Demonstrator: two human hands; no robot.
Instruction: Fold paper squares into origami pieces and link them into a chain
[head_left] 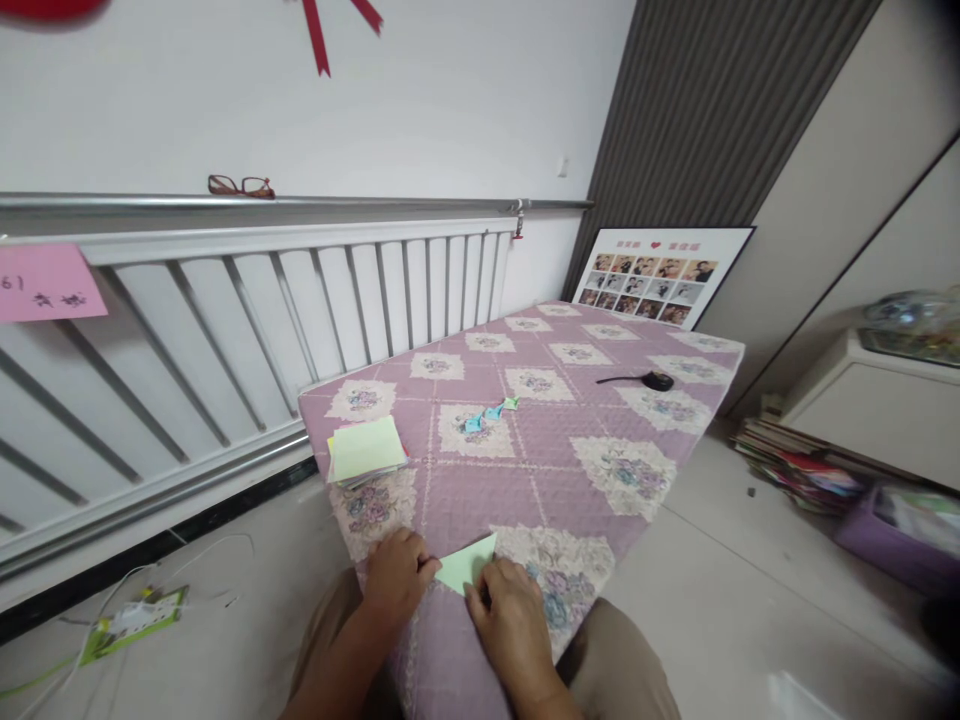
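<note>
A light green sheet of paper (466, 566), folded into a roughly triangular shape, lies on the tablecloth near the table's front edge. The fingers of my left hand (397, 572) are curled, and its thumb and fingertips pinch the paper's left corner. My right hand (511, 612) is closed around the right side of the paper, covering that part. Beyond my left hand sits a stack of coloured paper sheets (367, 450), pale yellow on top. Small folded paper pieces lie farther up: two blue ones (473, 424) and a green one (511, 403).
The table wears a purple floral cloth (517, 490). A black coiled strap or tape (658, 381) lies at its right. A white radiator (390, 290) runs along the left, with glasses (241, 187) on the pipe above. A photo board (664, 275) leans at the back.
</note>
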